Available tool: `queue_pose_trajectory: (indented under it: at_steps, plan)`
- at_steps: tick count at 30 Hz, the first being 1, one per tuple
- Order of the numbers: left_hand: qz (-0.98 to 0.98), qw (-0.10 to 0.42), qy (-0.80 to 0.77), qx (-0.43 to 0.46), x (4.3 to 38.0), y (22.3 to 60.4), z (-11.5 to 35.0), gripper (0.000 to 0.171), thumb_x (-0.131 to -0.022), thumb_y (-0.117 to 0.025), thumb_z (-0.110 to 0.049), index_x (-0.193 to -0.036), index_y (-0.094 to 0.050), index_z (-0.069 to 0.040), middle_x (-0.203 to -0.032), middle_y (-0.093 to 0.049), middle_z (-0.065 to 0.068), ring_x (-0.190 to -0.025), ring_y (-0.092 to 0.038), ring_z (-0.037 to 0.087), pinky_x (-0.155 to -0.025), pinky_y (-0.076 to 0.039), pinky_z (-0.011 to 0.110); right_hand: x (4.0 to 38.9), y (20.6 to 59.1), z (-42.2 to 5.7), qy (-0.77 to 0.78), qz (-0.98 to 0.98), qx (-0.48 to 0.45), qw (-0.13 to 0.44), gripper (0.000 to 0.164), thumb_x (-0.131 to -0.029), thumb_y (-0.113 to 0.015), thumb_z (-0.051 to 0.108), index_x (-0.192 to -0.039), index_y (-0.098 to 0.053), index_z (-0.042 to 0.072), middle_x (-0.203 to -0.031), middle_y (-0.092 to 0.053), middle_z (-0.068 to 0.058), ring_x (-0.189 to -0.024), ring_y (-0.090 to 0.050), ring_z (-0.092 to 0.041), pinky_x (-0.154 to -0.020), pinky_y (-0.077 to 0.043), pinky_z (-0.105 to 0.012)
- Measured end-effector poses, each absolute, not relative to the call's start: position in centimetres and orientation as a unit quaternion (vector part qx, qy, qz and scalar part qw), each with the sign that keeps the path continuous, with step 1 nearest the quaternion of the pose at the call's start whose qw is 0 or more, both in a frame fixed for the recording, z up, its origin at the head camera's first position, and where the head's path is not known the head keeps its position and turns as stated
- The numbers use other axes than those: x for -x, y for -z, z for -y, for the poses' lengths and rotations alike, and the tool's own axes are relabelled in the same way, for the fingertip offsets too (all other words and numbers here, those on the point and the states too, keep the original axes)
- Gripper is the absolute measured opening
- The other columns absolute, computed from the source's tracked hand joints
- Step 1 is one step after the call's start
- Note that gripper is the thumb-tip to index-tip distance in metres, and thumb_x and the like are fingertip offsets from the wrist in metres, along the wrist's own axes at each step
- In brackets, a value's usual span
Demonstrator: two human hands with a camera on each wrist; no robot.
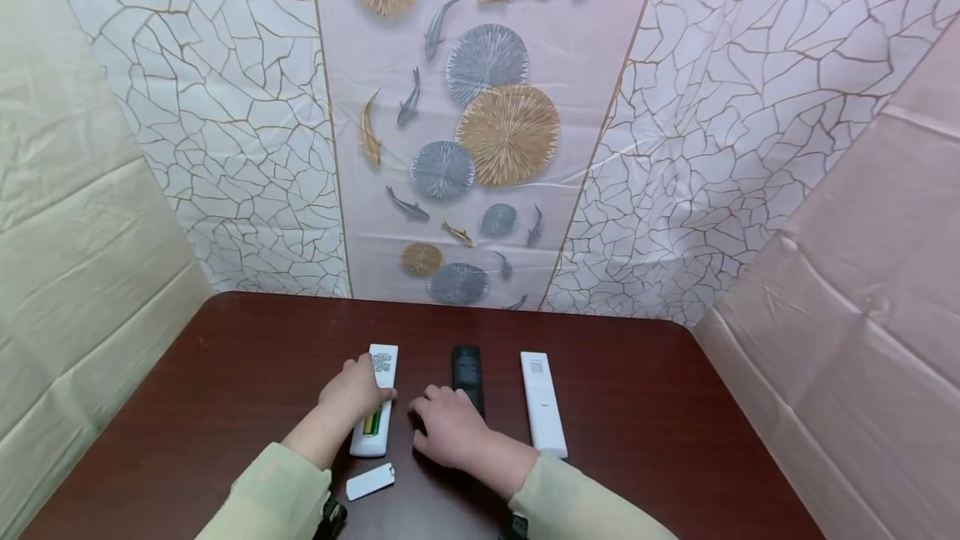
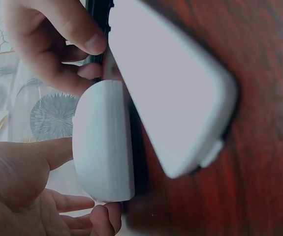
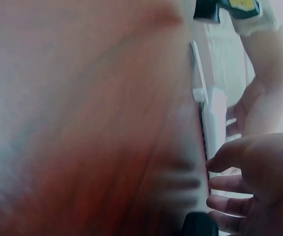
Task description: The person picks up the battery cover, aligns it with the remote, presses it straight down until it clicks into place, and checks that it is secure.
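A white remote control (image 1: 383,357) lies back up on the table, its battery compartment uncovered and a green battery (image 1: 371,422) showing inside. Across its middle, my left hand (image 1: 354,390) holds it with thumb and fingers at opposite sides. The loose white battery cover (image 1: 371,482) rests just in front of the remote, and looms large in the left wrist view. My right hand (image 1: 450,427) is low over the table between this remote and a black remote control (image 1: 468,369), partly covering the black one. Its fingers are loosely bent, with nothing between them in the right wrist view (image 3: 269,177).
Further right lies another white remote control (image 1: 543,407), back up. The dark red wooden table (image 1: 637,440) ends at a patterned cloth backdrop (image 1: 465,215), with pale padded panels (image 1: 847,315) at both sides.
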State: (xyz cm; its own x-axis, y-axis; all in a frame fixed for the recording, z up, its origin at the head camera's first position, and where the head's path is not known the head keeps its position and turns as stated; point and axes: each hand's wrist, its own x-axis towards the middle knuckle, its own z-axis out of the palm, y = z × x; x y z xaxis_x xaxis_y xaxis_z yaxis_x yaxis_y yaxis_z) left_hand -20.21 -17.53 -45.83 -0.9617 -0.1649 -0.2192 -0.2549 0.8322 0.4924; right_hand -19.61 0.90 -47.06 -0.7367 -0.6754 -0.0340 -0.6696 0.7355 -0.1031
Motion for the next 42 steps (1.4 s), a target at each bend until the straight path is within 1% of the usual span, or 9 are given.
queue_pose_trajectory:
  at_steps: [5,12,19,26,30,33,37,39,42]
  plan:
    - [-0.953,0.086,-0.267,0.113,20.3,45.7,17.6,0.083,-0.087,-0.077,-0.033,-0.145,-0.035,0.010,-0.128,-0.049,0.031,-0.090,-0.060,0.031,-0.074,-0.053,0.049,18.7,46.7,-0.3,0.063,-0.915,0.394,0.059,0.026,-0.095,-0.066,0.036,-0.115,-0.072,0.022,-0.101,-0.062,0.008,-0.090,-0.057,-0.010,-0.076,-0.044,-0.031]
    - [-0.952,0.084,-0.273,0.108,20.3,45.9,17.7,0.082,-0.087,-0.077,-0.032,-0.144,-0.036,0.010,-0.128,-0.048,0.032,-0.090,-0.061,0.033,-0.074,-0.052,0.051,17.6,46.8,0.4,0.058,-0.902,0.416,0.095,0.029,-0.091,-0.067,0.049,-0.109,-0.073,0.027,-0.095,-0.060,0.014,-0.089,-0.055,-0.003,-0.079,-0.045,-0.030]
    - [-0.952,0.083,-0.276,0.106,20.2,45.8,17.6,0.081,-0.087,-0.077,-0.031,-0.143,-0.036,0.010,-0.127,-0.048,0.033,-0.086,-0.060,0.031,-0.072,-0.052,0.049,17.0,47.0,0.5,0.049,-0.901,0.422,0.084,0.027,-0.086,-0.071,0.054,-0.096,-0.071,0.029,-0.085,-0.054,0.016,-0.077,-0.050,-0.001,-0.072,-0.041,-0.027]
    - [-0.949,0.085,-0.282,0.108,20.3,45.9,17.6,0.082,-0.087,-0.077,-0.030,-0.145,-0.035,0.010,-0.128,-0.048,0.033,-0.087,-0.060,0.031,-0.073,-0.052,0.049,16.8,47.0,0.4,0.057,-0.893,0.440,0.082,0.018,-0.088,-0.073,0.045,-0.098,-0.072,0.031,-0.082,-0.054,0.016,-0.073,-0.048,0.000,-0.067,-0.036,-0.024]
    - [-0.950,0.082,-0.283,0.106,20.3,45.9,17.5,0.084,-0.086,-0.078,-0.030,-0.145,-0.034,0.010,-0.126,-0.049,0.032,-0.087,-0.059,0.030,-0.073,-0.052,0.049,16.8,47.0,0.0,0.066,-0.888,0.449,0.075,0.012,-0.089,-0.073,0.040,-0.094,-0.071,0.028,-0.081,-0.054,0.016,-0.071,-0.047,0.001,-0.066,-0.035,-0.022]
    - [-0.949,0.078,-0.286,0.107,20.3,45.9,17.5,0.085,-0.085,-0.078,-0.031,-0.145,-0.033,0.010,-0.122,-0.050,0.030,-0.086,-0.059,0.030,-0.072,-0.052,0.048,17.0,47.0,-0.4,0.095,-0.886,0.443,0.097,0.011,-0.091,-0.072,0.037,-0.090,-0.068,0.027,-0.080,-0.052,0.016,-0.070,-0.046,0.001,-0.065,-0.037,-0.021]
    - [-0.946,0.074,-0.297,0.109,20.4,46.0,17.5,0.086,-0.084,-0.080,-0.031,-0.143,-0.034,0.011,-0.114,-0.055,0.026,-0.086,-0.059,0.029,-0.071,-0.052,0.046,17.4,46.8,-1.0,0.147,-0.885,0.419,0.139,0.011,-0.091,-0.073,0.032,-0.089,-0.066,0.024,-0.078,-0.051,0.017,-0.068,-0.046,0.002,-0.062,-0.040,-0.018]
    - [-0.943,0.071,-0.306,0.109,20.4,46.0,17.5,0.086,-0.083,-0.081,-0.030,-0.141,-0.034,0.012,-0.109,-0.058,0.023,-0.084,-0.060,0.028,-0.071,-0.052,0.045,17.5,46.7,-1.3,0.170,-0.884,0.411,0.144,0.010,-0.091,-0.073,0.031,-0.090,-0.067,0.023,-0.077,-0.052,0.017,-0.067,-0.047,0.003,-0.061,-0.042,-0.017]
    - [-0.939,0.070,-0.318,0.108,20.4,46.2,17.6,0.086,-0.082,-0.081,-0.030,-0.140,-0.034,0.013,-0.102,-0.061,0.020,-0.082,-0.062,0.026,-0.069,-0.052,0.044,17.7,46.7,-1.7,0.205,-0.880,0.403,0.145,0.009,-0.091,-0.073,0.027,-0.092,-0.068,0.020,-0.076,-0.055,0.018,-0.069,-0.049,0.004,-0.064,-0.043,-0.016]
